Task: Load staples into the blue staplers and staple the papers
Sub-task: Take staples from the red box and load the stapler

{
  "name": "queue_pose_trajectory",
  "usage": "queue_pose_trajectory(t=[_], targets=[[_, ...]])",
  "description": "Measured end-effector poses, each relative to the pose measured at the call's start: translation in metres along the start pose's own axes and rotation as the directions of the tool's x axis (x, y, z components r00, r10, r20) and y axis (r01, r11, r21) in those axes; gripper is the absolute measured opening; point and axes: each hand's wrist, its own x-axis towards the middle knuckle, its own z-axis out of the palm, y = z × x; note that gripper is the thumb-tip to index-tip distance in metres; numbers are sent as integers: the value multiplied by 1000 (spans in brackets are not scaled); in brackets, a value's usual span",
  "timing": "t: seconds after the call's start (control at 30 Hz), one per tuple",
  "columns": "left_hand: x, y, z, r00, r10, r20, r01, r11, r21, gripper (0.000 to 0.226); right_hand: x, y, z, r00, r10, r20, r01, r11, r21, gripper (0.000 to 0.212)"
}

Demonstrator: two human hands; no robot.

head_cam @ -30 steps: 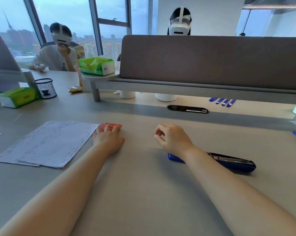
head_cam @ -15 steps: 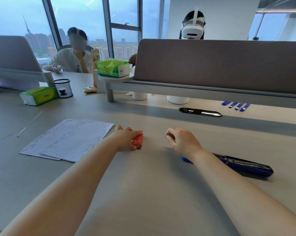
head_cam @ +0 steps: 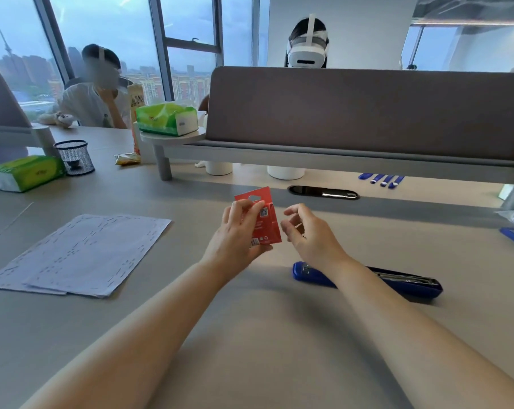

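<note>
Spanning the view, a grey desk (head_cam: 249, 358) carries papers (head_cam: 81, 255) near its left edge and a blue stapler (head_cam: 308, 274), seemingly lying open, right of middle. Above the middle, the left hand (head_cam: 238, 234) pinches a red staple packet (head_cam: 266, 222) upright; the right hand (head_cam: 311, 234) hovers beside it, loosely curled, empty. Loading looks barely begun: the packet needs opening next.

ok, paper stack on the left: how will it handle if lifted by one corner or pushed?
The papers look like thin loose sheets with offset edges, so lifted by a corner they would probably droop and fan apart. Flat on the smooth desk, a push likely slides the top sheet first.
</note>
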Motion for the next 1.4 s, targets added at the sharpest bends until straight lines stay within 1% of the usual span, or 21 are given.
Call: queue_pose_trajectory(t=[0.07, 0.13, 0.23, 0.37, 0.47, 0.53, 0.6, 0.67, 0.73, 0.8, 0.9, 0.97, 1.07, 1.27, 1.4], targets=[[2, 6, 11, 998, 47, -42, -48, 998, -39, 78, -4, 6, -3, 1000, 17, -10, -17, 999, 36, 27], [1, 10, 21, 987, 109, -119, -117, 992, -56, 77, -10, 12, -4, 999, 16, -39, -13, 997, 76, 25], [-3, 12, 32, 962, 184, -201, -197, 979, -47, 76, -16, 14, -6, 998, -35, -60, 40, 996, 82, 26], [-9, 11, 34, 945, 200, -258, -218, 975, -42, 75, -19, 10, -3, 991, -94, -92, 100, 994, 52, 27], [-10, 10, 32, 943, 204, -262, -226, 972, -60, 78, -21, 11, 0, 983, -134, -125, 135, 991, -1, 26], [-11, 8, 31, 946, 213, -245, -235, 970, -62, 77, -22, 12, -1, 979, -143, -146, 145, 989, 3, 28], [-11, 5, 30, 948, 220, -232, -238, 970, -51, 77, -23, 12, -1, 979, -147, -142, 153, 988, 31, 37], [-10, 3, 30, 945, 219, -243, -236, 971, -40, 78, -24, 10, -2, 973, -184, -141, 192, 980, 44, 44], [-10, 3, 29, 941, 214, -261, -231, 972, -37, 78, -25, 9, -3, 959, -236, -158, 244, 969, 28, 45], [-10, 2, 28, 942, 209, -261, -227, 973, -37, 81, -25, 9, -4, 957, -244, -157, 250, 968, 19, 46], [-10, 0, 27, 955, 168, -246, -195, 977, -88, 83, -23, 10, -3, 946, -257, -198, 266, 964, 19, 39], [-10, -1, 27, 961, 139, -238, -172, 977, -126, 82, -23, 11, -4, 929, -303, -213, 304, 952, -30, 29], [-11, -1, 27, 959, 136, -247, -174, 975, -138, 79, -22, 11, -4, 915, -346, -206, 326, 937, -125, 18], [-12, 0, 27, 948, 159, -275, -193, 976, -102, 72, -25, 10, -2, 924, -338, -178, 311, 936, -165, 27], [-13, -1, 25, 941, 211, -264, -236, 969, -70, 73, -25, 10, -2, 926, -307, -219, 262, 941, -213, 26]])
